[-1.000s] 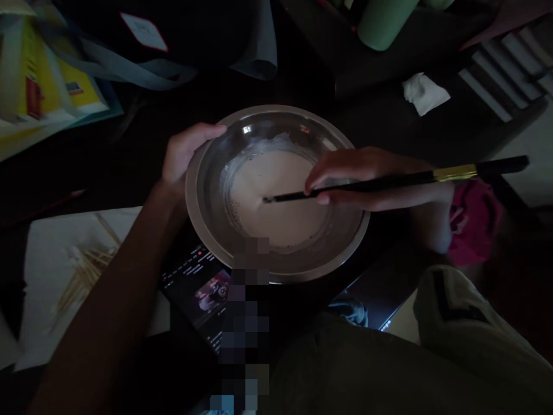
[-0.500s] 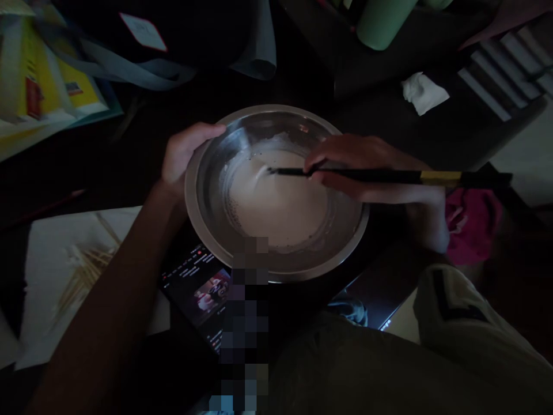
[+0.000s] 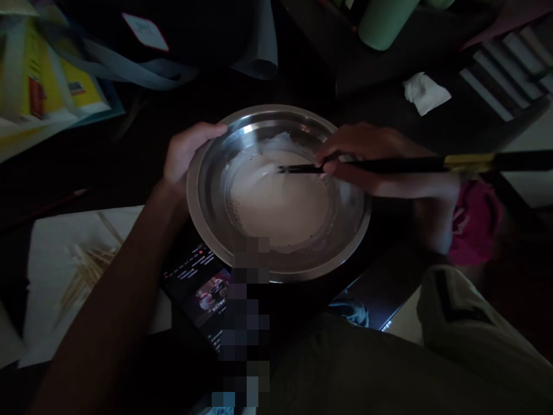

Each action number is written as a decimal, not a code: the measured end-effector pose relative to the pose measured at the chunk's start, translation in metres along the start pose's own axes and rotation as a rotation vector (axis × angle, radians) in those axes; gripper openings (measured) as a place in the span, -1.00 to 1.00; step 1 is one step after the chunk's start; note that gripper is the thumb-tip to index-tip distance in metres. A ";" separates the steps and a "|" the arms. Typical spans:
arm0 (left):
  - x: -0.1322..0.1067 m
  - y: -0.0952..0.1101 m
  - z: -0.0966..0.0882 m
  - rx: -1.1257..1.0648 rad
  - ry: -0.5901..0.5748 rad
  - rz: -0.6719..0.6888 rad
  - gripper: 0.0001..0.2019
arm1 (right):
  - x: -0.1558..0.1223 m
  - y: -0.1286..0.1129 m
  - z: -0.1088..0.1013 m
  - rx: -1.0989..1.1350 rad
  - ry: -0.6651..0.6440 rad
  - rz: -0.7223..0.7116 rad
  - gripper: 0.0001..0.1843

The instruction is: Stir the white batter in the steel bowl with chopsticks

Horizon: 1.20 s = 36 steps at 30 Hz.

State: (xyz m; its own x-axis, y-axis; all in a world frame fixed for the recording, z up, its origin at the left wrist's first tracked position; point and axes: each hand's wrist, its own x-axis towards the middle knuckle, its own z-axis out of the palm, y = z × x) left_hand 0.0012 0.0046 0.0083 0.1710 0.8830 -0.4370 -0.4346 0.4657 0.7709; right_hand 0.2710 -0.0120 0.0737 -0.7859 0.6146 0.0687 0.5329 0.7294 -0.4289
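Observation:
A wide metal bowl [image 3: 192,190] holds a pale, creamy liquid [image 3: 280,202] with small bubbles along its edge. My left hand [image 3: 185,151] grips the bowl's left rim, thumb on top and the other fingers hidden beneath. Black chopsticks [image 3: 397,166] with a gold band lie in my right hand [image 3: 363,144], whose fingers are closed round them over the bowl's right side. The chopstick tips, slightly apart, are at the liquid's surface near the middle; whether they dip in is hard to tell in the dim light.
Cotton swabs [image 3: 88,268] lie on a white sheet [image 3: 43,248] at left, near a pencil [image 3: 64,199]. A lit phone [image 3: 194,305] rests below the bowl. Crumpled tissue [image 3: 427,93], a green bottle [image 3: 384,26] and books [image 3: 496,86] stand at back right; a dark bag [image 3: 194,29] behind.
My right hand and the chopsticks have shifted right, their tips moving away from the bowl's left side. My left hand keeps its hold on the rim.

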 end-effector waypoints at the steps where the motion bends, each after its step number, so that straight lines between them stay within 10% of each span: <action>1: 0.000 0.000 0.000 0.001 0.018 -0.010 -0.70 | -0.003 0.001 -0.006 -0.017 -0.003 0.029 -0.72; 7: 0.002 0.000 0.000 0.015 -0.018 -0.001 -0.71 | -0.002 0.004 -0.009 0.178 -0.226 -0.197 -0.73; 14: -0.002 0.002 0.004 0.035 0.075 0.007 -0.70 | -0.003 0.004 -0.011 -0.093 0.001 0.043 -0.75; 21: -0.002 0.003 0.006 0.031 0.092 -0.017 -0.65 | -0.001 0.003 -0.006 0.153 -0.278 -0.290 -0.75; 29: 0.000 0.000 0.002 -0.001 0.074 -0.026 -0.65 | -0.007 0.004 -0.015 -0.085 -0.046 -0.022 -0.72; 36: 0.000 0.003 0.005 0.022 0.092 -0.024 -0.65 | 0.002 0.003 0.002 0.136 -0.230 -0.347 -0.77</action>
State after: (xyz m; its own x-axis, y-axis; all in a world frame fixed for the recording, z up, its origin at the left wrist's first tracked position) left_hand 0.0046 0.0064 0.0134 0.0993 0.8629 -0.4955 -0.4114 0.4890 0.7692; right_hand 0.2708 -0.0088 0.0708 -0.9688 0.2454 0.0336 0.1906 0.8255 -0.5313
